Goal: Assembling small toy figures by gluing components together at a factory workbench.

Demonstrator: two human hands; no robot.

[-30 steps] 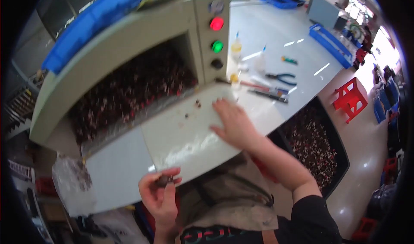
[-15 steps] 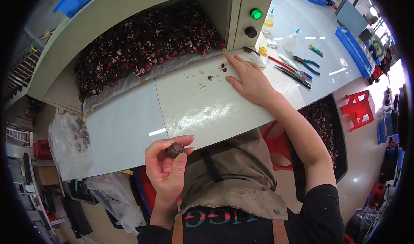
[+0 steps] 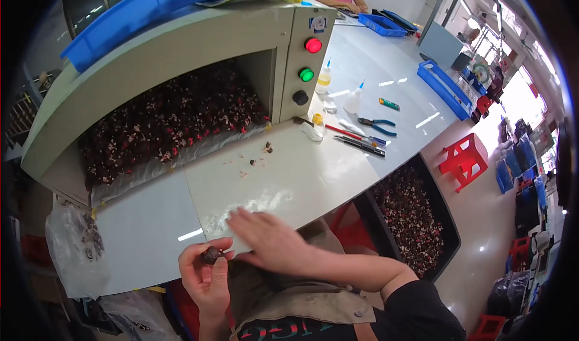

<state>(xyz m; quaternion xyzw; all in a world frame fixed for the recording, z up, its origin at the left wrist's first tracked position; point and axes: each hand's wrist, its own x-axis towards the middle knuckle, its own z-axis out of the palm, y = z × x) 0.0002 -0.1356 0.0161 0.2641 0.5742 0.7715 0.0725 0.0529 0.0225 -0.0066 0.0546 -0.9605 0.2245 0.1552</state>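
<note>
While the left hand (image 3: 206, 279) pinches one partly covered lump (image 3: 212, 255), the blurred right hand (image 3: 269, 238) is uncurled, palm hidden; two blue-tipped bottles (image 3: 353, 104) stand beyond.

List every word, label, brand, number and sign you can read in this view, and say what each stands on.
I won't copy out wording, only where it stands:
Black shirt: large red and green letters, cut off by the picture's lower edge.
Far blue tray: small pale marking on its side.
Sticker above the red light: too small to read.
Green tube: print too small to read.
</note>
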